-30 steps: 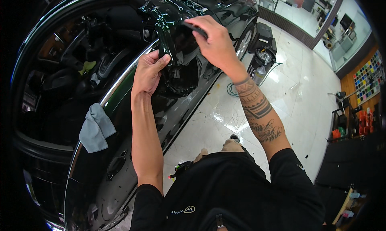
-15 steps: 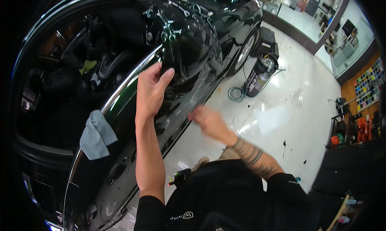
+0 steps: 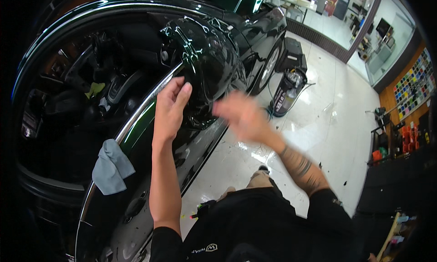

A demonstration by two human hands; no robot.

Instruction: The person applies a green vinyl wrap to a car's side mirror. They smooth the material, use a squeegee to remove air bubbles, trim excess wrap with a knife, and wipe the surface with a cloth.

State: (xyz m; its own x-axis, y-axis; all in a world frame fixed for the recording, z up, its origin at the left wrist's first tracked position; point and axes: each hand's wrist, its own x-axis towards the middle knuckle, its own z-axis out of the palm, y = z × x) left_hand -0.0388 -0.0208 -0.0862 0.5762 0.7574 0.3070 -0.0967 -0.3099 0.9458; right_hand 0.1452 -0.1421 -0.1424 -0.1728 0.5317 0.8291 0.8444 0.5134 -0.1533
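Glossy film [image 3: 210, 64] with creases and bright reflections drapes over the bulge by the front of the door window on a dark green car [image 3: 136, 130]. My left hand [image 3: 170, 108] is closed at the film's near edge beside the chrome window trim, its thumb pressed to curled fingers. To its right, my right hand [image 3: 246, 116] is smeared by motion. Its fingers look curled, and a pale, stretched fold of film runs up to it. A grey-blue cloth [image 3: 112, 167] hangs over the door's window edge, left of my left forearm.
A black cylindrical machine [image 3: 287, 92] and a dark box [image 3: 291, 54] stand on the white tiled floor [image 3: 318, 130] near the front wheel [image 3: 272, 64]. Colour swatches [image 3: 413, 86] and a rack with orange items [image 3: 407, 139] line the right wall. Inside the car lies a yellow-green cloth [image 3: 94, 89].
My right hand has moved forward, up toward the film-covered bulge. My left hand stays near the window trim. The whole view has shifted slightly.
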